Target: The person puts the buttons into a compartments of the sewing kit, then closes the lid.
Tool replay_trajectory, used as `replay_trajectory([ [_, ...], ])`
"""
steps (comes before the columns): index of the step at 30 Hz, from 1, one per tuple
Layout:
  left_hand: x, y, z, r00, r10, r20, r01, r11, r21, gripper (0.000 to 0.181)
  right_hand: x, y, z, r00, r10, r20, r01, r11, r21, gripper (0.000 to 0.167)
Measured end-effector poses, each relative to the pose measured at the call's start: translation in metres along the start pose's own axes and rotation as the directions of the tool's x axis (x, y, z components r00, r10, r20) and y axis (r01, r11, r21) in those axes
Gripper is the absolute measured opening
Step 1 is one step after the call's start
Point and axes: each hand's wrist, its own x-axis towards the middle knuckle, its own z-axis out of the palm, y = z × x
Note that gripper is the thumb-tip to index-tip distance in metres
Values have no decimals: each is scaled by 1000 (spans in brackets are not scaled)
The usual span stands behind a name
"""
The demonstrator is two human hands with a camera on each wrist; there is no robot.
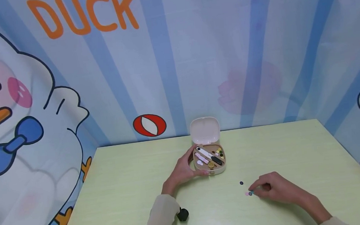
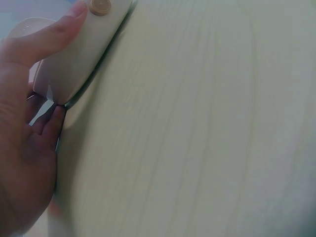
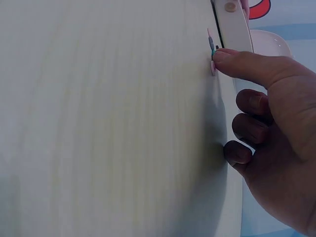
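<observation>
From my seat, nearest me on the pale yellow-green wood-grain worktop [image 1: 127, 210], I see a faceted black object [image 1: 183, 214] beside the left sleeve [image 1: 160, 214]. A little farther off lies a cluster of tiny pink, teal and dark flat discs [image 1: 250, 194], with one small dark round disc [image 1: 241, 183] just beyond. Farther still stands the cream rounded case [image 1: 218, 171], its pale pink lid [image 1: 205, 130] raised, near the blue-striped backdrop [image 1: 194, 54].

I judge the work partway along: yellow and dark discs [image 1: 221, 155] already sit in the case beside a long white-and-black tool [image 1: 204, 152], while the cluster and the lone disc remain outside it.

The right hand [image 1: 278, 188] reaches low, thumb and forefinger drawn together at the cluster, other fingers curled; I cannot tell whether it pinches a disc. The left hand [image 1: 182, 168] grips the case's left side, thumb along the front near its round tan clasp [image 2: 100, 6].
</observation>
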Motion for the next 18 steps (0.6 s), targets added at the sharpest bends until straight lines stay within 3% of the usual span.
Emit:
replay_trajectory([
  [9, 0, 1, -1, 1000, 16, -3, -16, 1000, 0, 118, 5, 0, -1, 999, 43, 19, -42, 999, -28, 11],
  [18, 0, 2, 0, 999, 37, -7, -37, 999, 6, 117, 12, 1, -2, 1000, -11, -12, 10, 998, -57, 15],
])
